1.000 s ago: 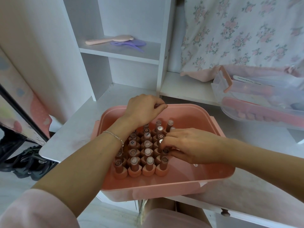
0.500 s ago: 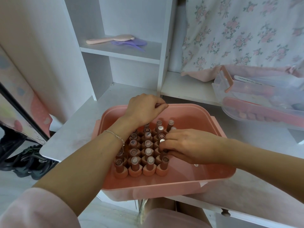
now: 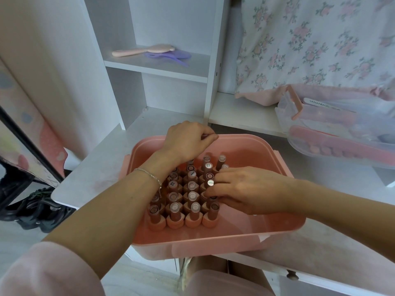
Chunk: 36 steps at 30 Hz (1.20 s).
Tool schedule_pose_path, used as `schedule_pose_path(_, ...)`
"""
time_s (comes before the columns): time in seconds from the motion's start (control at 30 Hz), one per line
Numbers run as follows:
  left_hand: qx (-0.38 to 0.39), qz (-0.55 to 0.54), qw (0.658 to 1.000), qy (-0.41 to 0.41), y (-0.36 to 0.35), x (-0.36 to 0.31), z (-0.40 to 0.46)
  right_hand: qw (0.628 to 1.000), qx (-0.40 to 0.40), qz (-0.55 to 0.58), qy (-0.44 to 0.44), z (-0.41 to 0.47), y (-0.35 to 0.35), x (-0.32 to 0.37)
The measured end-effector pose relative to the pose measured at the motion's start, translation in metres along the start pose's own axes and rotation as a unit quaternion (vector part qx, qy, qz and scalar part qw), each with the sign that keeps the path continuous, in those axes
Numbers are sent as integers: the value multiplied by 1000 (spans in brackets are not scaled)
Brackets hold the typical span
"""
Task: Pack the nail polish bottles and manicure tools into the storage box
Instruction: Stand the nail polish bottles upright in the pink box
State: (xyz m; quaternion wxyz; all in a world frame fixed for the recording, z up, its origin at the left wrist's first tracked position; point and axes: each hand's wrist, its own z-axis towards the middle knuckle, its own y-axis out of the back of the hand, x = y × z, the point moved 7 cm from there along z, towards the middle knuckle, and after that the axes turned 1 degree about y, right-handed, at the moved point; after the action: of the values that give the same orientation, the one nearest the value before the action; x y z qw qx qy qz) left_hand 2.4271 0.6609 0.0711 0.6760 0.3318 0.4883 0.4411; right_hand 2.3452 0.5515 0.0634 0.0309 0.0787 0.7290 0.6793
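The only readable text was "SANANMOO…", cut off, printed on a white nail file [image 3: 318, 103] in the clear container [image 3: 284, 116]; bottle-cap labels stayed illegible.

The box [image 3: 213, 242] sits on the desk [image 3: 96, 167], close to its front edge. The bottles [image 3: 183, 197] stand in rows in the left part of the box. The left hand [image 3: 188, 142] is at the back rim of the box. The right hand [image 3: 245, 191] lies over the right side of the rows. A tray [image 3: 342, 133] is to the right, behind the box. Two brushes [image 3: 149, 52] lie on a shelf [image 3: 158, 67] behind.
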Motion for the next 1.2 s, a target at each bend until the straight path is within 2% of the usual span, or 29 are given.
schedule_pose_path(0.17,1,3,1000,3,0,0,0,998,-58,11,-8,-8,16,5)
schedule_pose_path(0.33,2,6,1000,2,0,0,0,999,-32,15,14,-8,8,17)
schedule_pose_path(1.0,8,9,1000,1,-2,1,0,1000,-9,13,4,-3,-3,15)
schedule_pose_path(1.2,11,5,1000,3,-2,1,1,996,-89,24,-7,1,16,19)
